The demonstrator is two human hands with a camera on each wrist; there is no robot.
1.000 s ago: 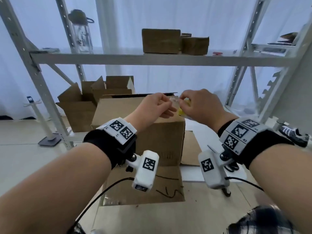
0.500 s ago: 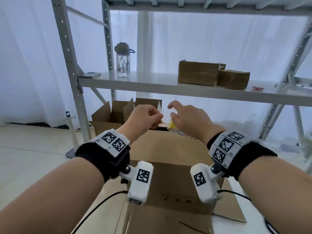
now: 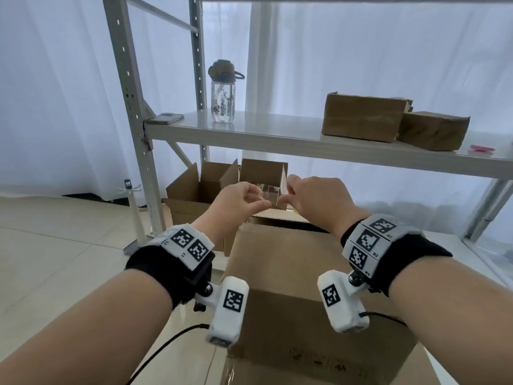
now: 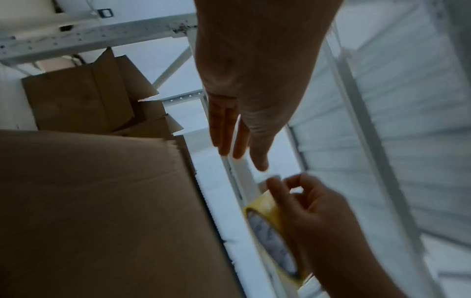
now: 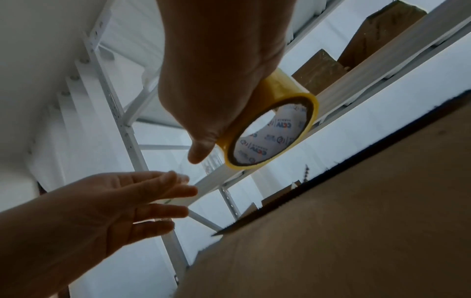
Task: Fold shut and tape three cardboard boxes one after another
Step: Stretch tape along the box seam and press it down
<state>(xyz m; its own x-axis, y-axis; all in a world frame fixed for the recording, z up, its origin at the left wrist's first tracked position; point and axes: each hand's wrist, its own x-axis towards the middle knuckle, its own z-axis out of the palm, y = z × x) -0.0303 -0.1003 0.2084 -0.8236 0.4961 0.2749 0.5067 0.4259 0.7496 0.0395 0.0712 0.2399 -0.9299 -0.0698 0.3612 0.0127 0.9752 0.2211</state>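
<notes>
A shut cardboard box (image 3: 291, 273) stands right in front of me, its top flaps folded down. Both hands hover above its far edge. My right hand (image 3: 287, 197) grips a yellow roll of clear tape (image 5: 288, 88), which it hides in the head view. My left hand (image 3: 261, 202) pinches the loose tape end between thumb and forefinger, its other fingers (image 5: 178, 211) held straight. A short clear strip of tape (image 3: 268, 191) stretches between the two hands. The roll (image 4: 270, 213) hangs past the box's edge.
Two open cardboard boxes (image 3: 194, 190) stand on the floor behind, under a metal rack shelf (image 3: 277, 137). The shelf bears a water bottle (image 3: 222, 98), a phone (image 3: 166, 118) and two brown parcels (image 3: 361, 118). A rack post (image 3: 133, 120) rises at left.
The head view has tilted upward. My hands have risen and drawn apart a little, pulling a short strip of tape off the roll.
</notes>
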